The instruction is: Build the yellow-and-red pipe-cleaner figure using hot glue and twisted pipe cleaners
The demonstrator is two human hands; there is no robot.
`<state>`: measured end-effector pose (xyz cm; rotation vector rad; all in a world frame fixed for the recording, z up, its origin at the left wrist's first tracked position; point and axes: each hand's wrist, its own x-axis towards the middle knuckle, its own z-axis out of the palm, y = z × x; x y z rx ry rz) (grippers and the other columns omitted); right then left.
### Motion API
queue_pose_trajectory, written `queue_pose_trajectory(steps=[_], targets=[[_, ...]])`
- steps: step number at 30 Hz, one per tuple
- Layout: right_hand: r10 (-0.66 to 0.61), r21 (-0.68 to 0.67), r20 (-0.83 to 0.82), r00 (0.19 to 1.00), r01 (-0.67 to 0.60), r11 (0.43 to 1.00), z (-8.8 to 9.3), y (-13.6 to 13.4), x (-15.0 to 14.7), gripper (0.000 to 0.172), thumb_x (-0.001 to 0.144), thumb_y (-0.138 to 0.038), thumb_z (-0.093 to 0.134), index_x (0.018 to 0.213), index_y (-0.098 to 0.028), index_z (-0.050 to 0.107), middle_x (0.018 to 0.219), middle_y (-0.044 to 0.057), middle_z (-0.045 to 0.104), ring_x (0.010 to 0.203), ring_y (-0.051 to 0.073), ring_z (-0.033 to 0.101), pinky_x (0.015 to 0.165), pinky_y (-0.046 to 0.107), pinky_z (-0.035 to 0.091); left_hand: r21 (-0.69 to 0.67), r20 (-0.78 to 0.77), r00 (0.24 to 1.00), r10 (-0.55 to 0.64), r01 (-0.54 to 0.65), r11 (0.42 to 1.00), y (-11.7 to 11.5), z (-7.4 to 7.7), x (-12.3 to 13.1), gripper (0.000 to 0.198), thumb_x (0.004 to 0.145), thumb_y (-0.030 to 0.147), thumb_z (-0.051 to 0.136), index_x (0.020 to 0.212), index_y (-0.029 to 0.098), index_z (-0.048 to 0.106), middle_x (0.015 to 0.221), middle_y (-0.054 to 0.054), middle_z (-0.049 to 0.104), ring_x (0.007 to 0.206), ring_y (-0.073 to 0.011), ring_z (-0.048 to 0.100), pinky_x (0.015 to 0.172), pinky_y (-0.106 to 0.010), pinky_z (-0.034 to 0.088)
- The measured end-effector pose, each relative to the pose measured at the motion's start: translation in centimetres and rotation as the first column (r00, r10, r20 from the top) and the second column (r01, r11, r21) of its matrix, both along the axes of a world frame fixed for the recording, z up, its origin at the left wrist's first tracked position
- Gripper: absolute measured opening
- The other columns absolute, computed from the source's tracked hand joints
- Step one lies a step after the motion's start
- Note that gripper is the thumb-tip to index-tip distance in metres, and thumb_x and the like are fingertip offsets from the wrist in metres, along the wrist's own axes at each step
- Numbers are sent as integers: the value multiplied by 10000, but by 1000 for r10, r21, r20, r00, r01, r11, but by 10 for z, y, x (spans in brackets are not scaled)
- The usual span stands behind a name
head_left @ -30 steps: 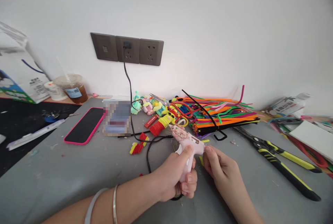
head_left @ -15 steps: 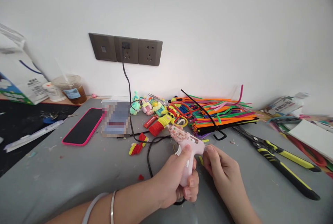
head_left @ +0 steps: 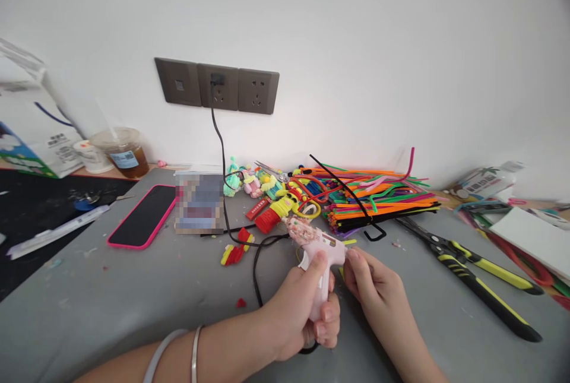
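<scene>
Clenched in the left hand [head_left: 300, 306]: a pale pink glue gun [head_left: 321, 247], held over the middle of the desk [head_left: 178, 288], nozzle aimed at the back edge and slightly left. Fingers wrapped around the grip, thumb laid along the side. Closed in a pinch at the gun's rear end: thumb and forefinger of the right hand [head_left: 376, 285]; cannot tell whether gripping anything between them. Just beyond the nozzle, lying toward the back edge: a red-and-yellow figure [head_left: 276, 214]. Nearer the left edge: a smaller red-and-yellow piece [head_left: 238, 246], beside the black cord [head_left: 223, 160], plugged into a brown socket panel [head_left: 218, 87]. Along the back edge: pastel figures [head_left: 252, 183] and, farther right, a heap of coloured pipe cleaners [head_left: 387, 208]. Toward the right edge: a black-and-yellow long-handled tool [head_left: 483, 291]. Toward the left edge: a pink-cased phone [head_left: 141, 217], lying screen up. Just past the back left corner: a lidded cup [head_left: 127, 160] of brown drink.
</scene>
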<state>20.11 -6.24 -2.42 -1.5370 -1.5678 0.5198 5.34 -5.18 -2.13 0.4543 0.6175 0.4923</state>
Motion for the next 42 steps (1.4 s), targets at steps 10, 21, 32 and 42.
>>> queue_pose_trajectory(steps=[10,21,32,42], targets=[[19,-11,31,999,-19,1000,1,5,-1,502,978,-522,366,563,-240,377,456,-44,396,411,119,382,437,257,309,-47,-55,998,33,-36,998,-1,10,1,506,916,707,360,761,226,390,390,95,373,308,-59,225,414,-218,199],[18,19,69,997,-20,1000,2,3,-1,478,985,-492,371,578,-240,384,456,-49,402,401,115,388,427,253,304,-48,-35,999,20,-21,999,-1,8,0,503,922,703,340,763,227,385,391,98,361,309,-58,210,417,-223,185],[54,-38,21,998,-54,998,5,7,0,506,975,-546,364,569,-243,368,460,-47,386,422,121,376,441,255,317,-38,-27,1000,0,-1,999,1,7,-1,489,959,653,298,745,224,392,388,90,349,312,-63,208,403,-215,176],[18,-3,40,999,-18,1000,3,4,-1,499,983,-523,363,571,-242,380,454,-46,402,409,119,384,433,256,307,-35,-9,1000,4,-4,999,1,6,0,515,903,720,368,752,228,395,382,97,356,308,-59,203,400,-213,188]])
